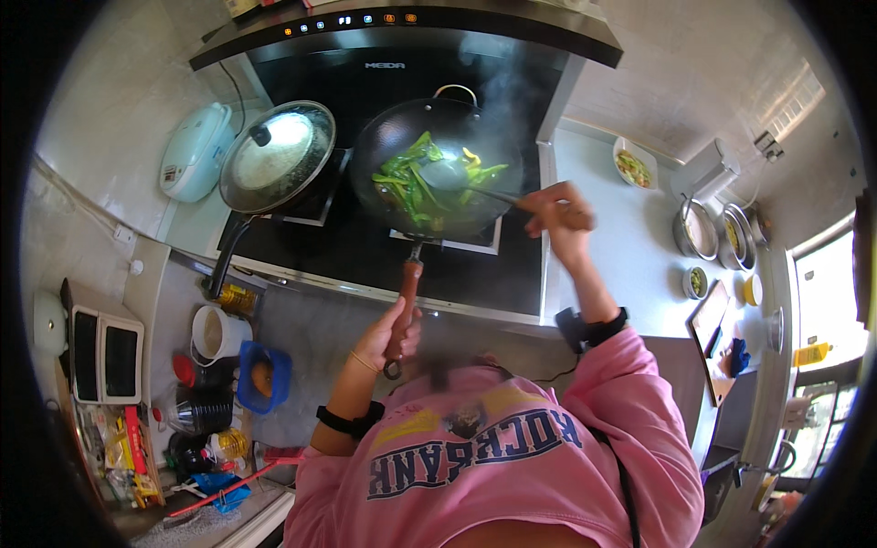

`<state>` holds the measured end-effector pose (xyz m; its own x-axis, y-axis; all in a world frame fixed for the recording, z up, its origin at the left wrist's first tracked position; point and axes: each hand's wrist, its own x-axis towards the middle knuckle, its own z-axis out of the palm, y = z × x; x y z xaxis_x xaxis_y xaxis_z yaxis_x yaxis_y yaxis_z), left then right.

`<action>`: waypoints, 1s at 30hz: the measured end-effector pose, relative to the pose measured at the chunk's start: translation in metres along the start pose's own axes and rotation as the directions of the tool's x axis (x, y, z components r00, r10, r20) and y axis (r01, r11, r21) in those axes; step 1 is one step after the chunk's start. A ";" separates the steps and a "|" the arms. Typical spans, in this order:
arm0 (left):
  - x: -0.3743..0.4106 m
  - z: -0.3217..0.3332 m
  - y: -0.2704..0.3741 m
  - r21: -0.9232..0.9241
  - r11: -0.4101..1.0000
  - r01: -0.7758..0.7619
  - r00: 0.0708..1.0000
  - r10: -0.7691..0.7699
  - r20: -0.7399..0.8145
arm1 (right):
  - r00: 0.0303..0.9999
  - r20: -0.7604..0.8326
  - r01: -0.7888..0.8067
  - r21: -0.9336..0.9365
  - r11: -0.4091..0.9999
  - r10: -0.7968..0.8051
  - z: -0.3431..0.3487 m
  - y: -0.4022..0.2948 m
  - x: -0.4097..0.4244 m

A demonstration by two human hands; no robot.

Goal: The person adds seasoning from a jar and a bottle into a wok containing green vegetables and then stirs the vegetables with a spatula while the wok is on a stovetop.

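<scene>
My left hand [388,340] grips the brown wooden handle [410,282] of a black wok [392,123] on the hob. Held in my right hand [560,214] is a cooking ladle or spatula, whose rounded metal head [445,175] rests among leafy green vegetables [412,179] in the wok. The tool's wooden handle lies mostly under my fingers. Steam rises from the wok's right side. To its left, a second pan with a glass lid [281,156] sits on the other burner, its black handle [229,257] pointing towards me.
A range hood [466,22] overhangs the hob. On the right counter [603,288] are a white dish of food [634,164], metal bowls [696,230] and a cutting board [710,322] with a knife. A rice cooker [196,153] stands left; a bucket [218,334] and bottles are on the lower left.
</scene>
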<state>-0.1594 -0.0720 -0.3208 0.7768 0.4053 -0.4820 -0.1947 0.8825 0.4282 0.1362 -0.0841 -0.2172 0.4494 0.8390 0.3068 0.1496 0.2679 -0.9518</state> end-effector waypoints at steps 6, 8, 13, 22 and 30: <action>0.004 -0.003 -0.001 0.039 0.999 -0.012 0.999 0.010 0.047 | 0.985 0.159 0.090 -0.109 0.990 -0.072 -0.004 -0.009 -0.028; 0.005 -0.001 0.000 0.044 0.999 0.008 1.000 -0.009 0.018 | 0.984 0.160 0.093 -0.068 0.993 -0.081 -0.006 0.001 -0.025; 0.003 -0.007 -0.004 0.036 0.999 -0.009 1.000 0.010 -0.007 | 0.983 0.184 0.033 -0.056 0.998 -0.022 0.002 -0.059 0.010; 0.007 -0.005 -0.003 -0.012 0.999 -0.031 0.999 0.032 0.021 | 0.973 0.231 0.057 -0.131 0.990 -0.026 0.007 -0.036 0.026; 0.008 -0.013 -0.005 -0.036 0.998 -0.042 0.997 0.044 0.067 | 0.958 0.256 -0.044 -0.313 0.949 0.129 0.000 -0.128 0.099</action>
<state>-0.1600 -0.0697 -0.3370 0.8059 0.4272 -0.4100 -0.2486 0.8726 0.4204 0.1609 -0.0354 -0.0651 0.2243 0.9595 0.1702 0.3975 0.0694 -0.9150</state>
